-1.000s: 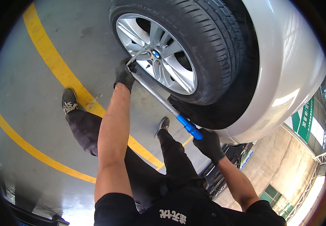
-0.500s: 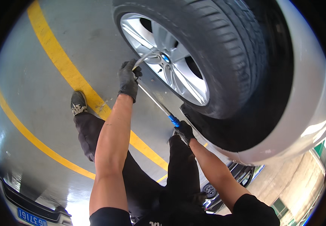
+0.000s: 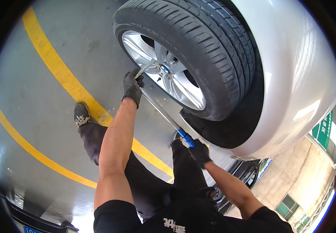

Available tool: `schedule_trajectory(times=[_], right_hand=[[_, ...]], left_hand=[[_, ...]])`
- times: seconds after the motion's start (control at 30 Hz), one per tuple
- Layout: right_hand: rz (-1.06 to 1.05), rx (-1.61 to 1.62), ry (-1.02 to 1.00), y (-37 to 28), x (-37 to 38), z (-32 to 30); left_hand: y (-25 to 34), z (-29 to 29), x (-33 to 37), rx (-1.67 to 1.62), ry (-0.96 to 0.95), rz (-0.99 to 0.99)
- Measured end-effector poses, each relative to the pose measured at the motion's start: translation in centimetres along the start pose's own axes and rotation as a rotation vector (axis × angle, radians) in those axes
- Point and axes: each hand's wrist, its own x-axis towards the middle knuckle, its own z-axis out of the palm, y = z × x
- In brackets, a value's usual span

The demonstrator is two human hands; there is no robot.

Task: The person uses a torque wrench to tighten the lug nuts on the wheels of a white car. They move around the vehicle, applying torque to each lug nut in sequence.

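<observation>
Viewed from my remote station through the head camera: two hands in dark gloves hold a long-handled wrench point(image 3: 160, 110) beside a car's wheel. The left hand point(image 3: 131, 91) is at the wrench's upper end, its fingers curled around the joint where a metal extension rod point(image 3: 146, 68) meets the shaft. The right hand point(image 3: 200, 153) has its fingers wrapped around the blue grip point(image 3: 184, 136) at the lower end. The wrench slants downward to the right between the hands, above the grey floor point(image 3: 92, 50). I see the rod angle up and rightward to the silver wheel point(image 3: 181, 90), its tip near the round centre cap point(image 3: 165, 69); I cannot tell whether it is seated on a bolt. A black tyre point(image 3: 210, 64) encircles the wheel, within the arch of a white car body point(image 3: 292, 73). At left, yellow lines point(image 3: 57, 66) cross the floor, with a dark shoe point(image 3: 81, 112) beside the wider one. At lower right I note a beige wall point(image 3: 292, 174) and a green sign point(image 3: 323, 133).
</observation>
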Motion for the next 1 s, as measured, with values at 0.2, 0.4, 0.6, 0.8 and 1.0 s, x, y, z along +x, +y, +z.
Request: schedule_trajectory(times=[0.2, 0.4, 0.6, 0.8, 1.0], right_hand=[[-0.061, -0.108, 0.049, -0.6, 1.7, 3.8], [-0.069, -0.003, 0.145, -0.3, 3.3, 7.1], [-0.157, 0.029, 0.250, 0.5, 6.2, 12.1], [-0.087, 0.043, -0.076, -1.8, 2.1, 2.1], [-0.057, -0.141, -0.224, -3.9, -4.1, -6.8]], left_hand=[[0.0, -2.2, 1.3, -0.019, -0.030, 0.126], [0.7, -1.4, 0.6, 0.048, 0.067, 0.210], [1.2, -1.4, 1.7, 0.050, -0.065, 0.337], [1.0, -3.8, 0.7, 0.034, -0.086, 0.244], [-3.1, -8.8, 2.6, -0.061, -0.008, 0.004]])
